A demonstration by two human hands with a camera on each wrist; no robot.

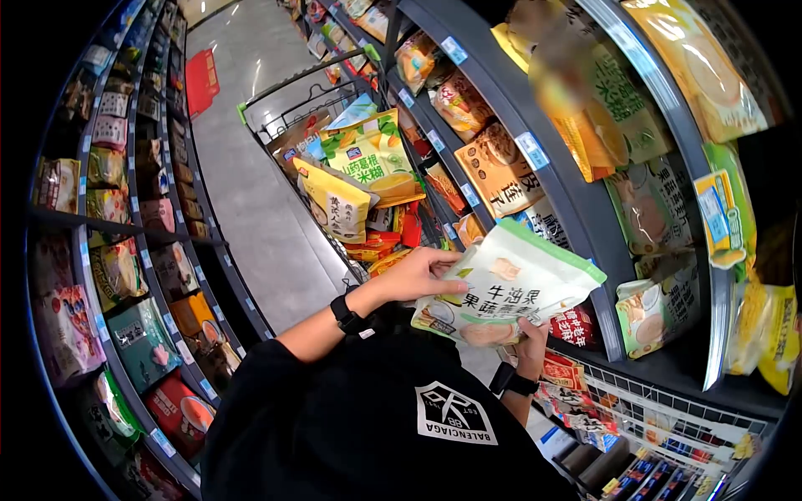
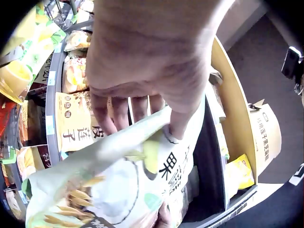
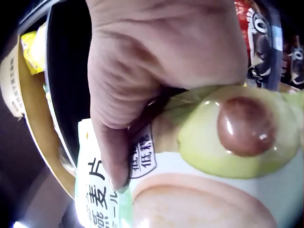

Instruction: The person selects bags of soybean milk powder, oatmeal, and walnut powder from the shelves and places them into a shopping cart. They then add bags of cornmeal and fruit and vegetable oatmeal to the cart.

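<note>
A white and green bag of oatmeal (image 1: 501, 292) with dark printed characters is held tilted in front of my chest. My left hand (image 1: 418, 274) grips one side of it, thumb on the printed face and fingers behind, as the left wrist view also shows. On the opposite lower edge my right hand (image 1: 531, 349) holds the bag, its thumb (image 3: 114, 161) lying over the front print beside an avocado picture (image 3: 237, 133). The right hand's other fingers are hidden behind the bag. Both wrists wear dark bands.
A shopping cart (image 1: 309, 79) ahead holds several packages, among them a green-yellow bag (image 1: 368, 154) and a yellow bag (image 1: 334, 200). Shelves (image 1: 576, 225) of packaged food rise close on the right, with another shelf row (image 1: 109, 225) on the left. Grey floor (image 1: 251, 167) runs between them.
</note>
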